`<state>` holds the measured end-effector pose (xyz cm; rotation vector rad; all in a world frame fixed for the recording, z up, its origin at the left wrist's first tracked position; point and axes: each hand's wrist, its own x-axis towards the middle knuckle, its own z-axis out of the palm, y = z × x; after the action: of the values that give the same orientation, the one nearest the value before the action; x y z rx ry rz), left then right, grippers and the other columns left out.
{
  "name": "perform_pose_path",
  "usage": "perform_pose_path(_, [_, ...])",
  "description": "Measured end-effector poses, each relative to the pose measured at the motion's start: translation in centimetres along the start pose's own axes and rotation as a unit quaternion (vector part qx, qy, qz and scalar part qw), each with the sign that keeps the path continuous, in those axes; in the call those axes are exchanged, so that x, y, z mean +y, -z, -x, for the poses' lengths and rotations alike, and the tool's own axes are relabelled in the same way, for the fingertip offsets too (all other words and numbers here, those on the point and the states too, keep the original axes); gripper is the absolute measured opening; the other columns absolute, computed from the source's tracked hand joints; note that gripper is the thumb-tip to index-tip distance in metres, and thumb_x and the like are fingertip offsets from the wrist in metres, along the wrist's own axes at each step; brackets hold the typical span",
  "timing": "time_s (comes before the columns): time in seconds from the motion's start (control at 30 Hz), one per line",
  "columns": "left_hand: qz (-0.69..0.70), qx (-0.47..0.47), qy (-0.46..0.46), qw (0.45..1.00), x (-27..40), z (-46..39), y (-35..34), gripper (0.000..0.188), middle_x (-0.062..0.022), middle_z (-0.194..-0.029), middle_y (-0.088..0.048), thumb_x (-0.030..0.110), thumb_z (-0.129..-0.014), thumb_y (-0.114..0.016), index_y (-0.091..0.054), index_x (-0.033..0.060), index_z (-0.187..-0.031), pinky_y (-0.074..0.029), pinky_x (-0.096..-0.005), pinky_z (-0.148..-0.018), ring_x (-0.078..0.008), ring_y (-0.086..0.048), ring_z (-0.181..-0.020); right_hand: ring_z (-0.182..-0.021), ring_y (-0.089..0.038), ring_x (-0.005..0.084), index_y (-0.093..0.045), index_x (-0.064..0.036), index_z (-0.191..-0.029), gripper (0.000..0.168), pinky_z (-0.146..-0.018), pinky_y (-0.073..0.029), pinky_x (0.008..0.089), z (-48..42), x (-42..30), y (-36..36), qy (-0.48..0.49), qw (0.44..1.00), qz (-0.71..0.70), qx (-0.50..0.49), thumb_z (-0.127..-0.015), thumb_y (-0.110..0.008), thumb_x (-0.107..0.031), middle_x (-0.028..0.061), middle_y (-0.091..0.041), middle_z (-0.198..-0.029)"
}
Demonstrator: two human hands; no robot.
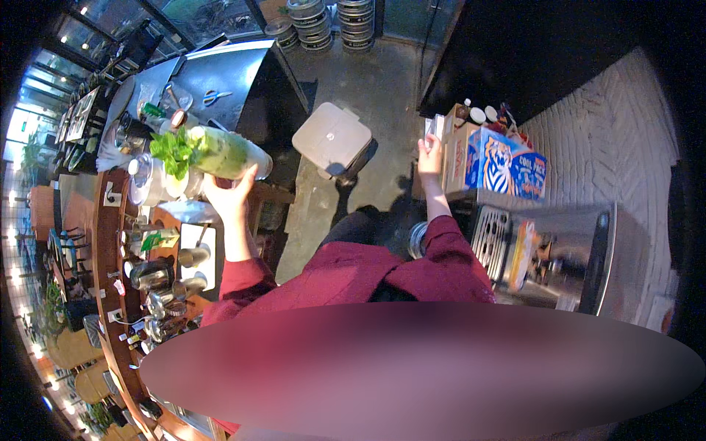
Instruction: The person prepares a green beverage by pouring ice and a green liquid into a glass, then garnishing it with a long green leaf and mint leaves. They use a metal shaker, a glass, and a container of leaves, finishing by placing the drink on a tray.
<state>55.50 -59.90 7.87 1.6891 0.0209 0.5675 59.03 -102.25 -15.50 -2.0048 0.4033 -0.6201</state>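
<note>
My left hand [231, 190] is wrapped around a tall glass of green drink [229, 154], which looks tilted in this bent view. A bunch of mint leaves [175, 151] tops the glass. My right hand [430, 160] is raised on the other side with its fingers curled. Whether it holds anything small is hard to tell. Just beyond it are a brown cardboard box [456, 157] and a blue carton with a tiger picture [507, 162]. A white item [434, 125] shows behind my right fingertips; contact with it cannot be made out.
A grey lidded bin [333, 138] stands on the floor ahead. Blue-handled scissors [215, 97] lie on the metal counter [220, 69]. A clear jar [144, 179] and metal cups [193, 256] line the left side. Steel kegs [309, 25] are stacked far ahead. A metal-edged unit [598, 253] stands right.
</note>
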Motion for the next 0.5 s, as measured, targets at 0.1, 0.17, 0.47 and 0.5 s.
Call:
perform_pose_path(0.1, [0.029,-0.029,0.0,0.999,-1.8,-6.4,-7.6,0.06,-0.0113,-0.108,-0.062,0.004,-0.063,-0.086,-0.054,-0.0017,-0.113,-0.049,-0.0349,-0.09,-0.0203,-0.061,-0.1,-0.093,-0.056,0.0207,-0.052,-0.003,-0.117,0.033,-0.075,-0.048,0.0317,-9.2,4.9,-1.3,0.013,0.994,-0.012,0.105,-0.089,-0.065,-0.017,0.0135,-0.055,-0.109])
perform_pose_path(0.17, [0.048,-0.033,-0.05,0.997,-3.4,-10.7,-11.7,0.06,-0.0106,-0.109,-0.062,0.004,-0.063,-0.087,-0.054,-0.0012,-0.113,-0.049,-0.0341,-0.089,-0.0193,-0.061,-0.098,-0.093,-0.056,0.0214,-0.052,-0.003,-0.115,0.032,-0.077,-0.048,0.0301,-15.5,5.1,-2.8,-0.007,0.997,-0.047,0.066,-0.089,-0.065,-0.017,0.0131,-0.055,-0.11])
perform_pose_path(0.47, [0.017,0.044,-0.043,0.998,-9.3,-31.0,-27.6,0.059,-0.0117,-0.107,-0.064,0.009,-0.063,-0.086,-0.057,-0.0016,-0.114,-0.053,-0.0346,-0.086,-0.0206,-0.065,-0.095,-0.073,-0.053,0.0115,-0.052,-0.004,-0.116,0.029,-0.068,-0.046,0.0238,-39.5,8.9,-8.4,0.015,0.997,-0.034,-0.062,-0.09,-0.062,-0.01,0.0062,-0.054,-0.101])
perform_pose_path(0.5, [0.008,0.052,-0.031,0.998,-10.1,-32.2,-28.1,0.06,-0.0118,-0.107,-0.064,0.01,-0.063,-0.086,-0.057,-0.0016,-0.115,-0.053,-0.0347,-0.086,-0.0207,-0.065,-0.095,-0.075,-0.054,0.0112,-0.051,-0.004,-0.117,0.029,-0.07,-0.048,0.0239,-39.3,9.2,-9.7,0.021,0.996,-0.034,-0.075,-0.09,-0.061,-0.01,0.006,-0.055,-0.102])
